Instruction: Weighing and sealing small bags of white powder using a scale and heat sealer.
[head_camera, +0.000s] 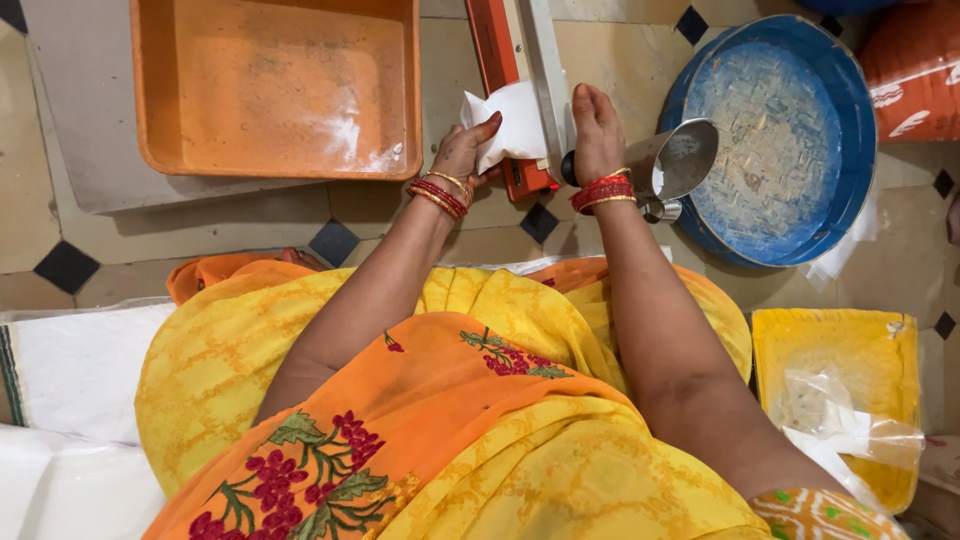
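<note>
Fingers of the left hand (463, 150) pinch the lower edge of a small white pouch (508, 125), thumb on top, holding it against the bar of an orange heat sealer (508, 60) that runs away from the person across the tiled floor (600, 60). The right hand (597, 125) lies palm down on the sealer's pale arm just beside the pouch, fingers straight and together, pressing rather than gripping. Both wrists carry red and gold bangles (438, 197). Just right of the right wrist, a steel measuring cup (678, 160) rests on its side against the rim of a round blue tub (850, 90), whose floor is dusted with pale grain residue. To the left of the sealer, an orange plastic crate (145, 90) sits on a grey board, its bottom streaked with white powder. The person's lap is draped in yellow and orange floral cloth (450, 400). At lower right, a yellow tray (870, 350) holds clear plastic bags (850, 420); white sacking (80, 370) lies at lower left.
</note>
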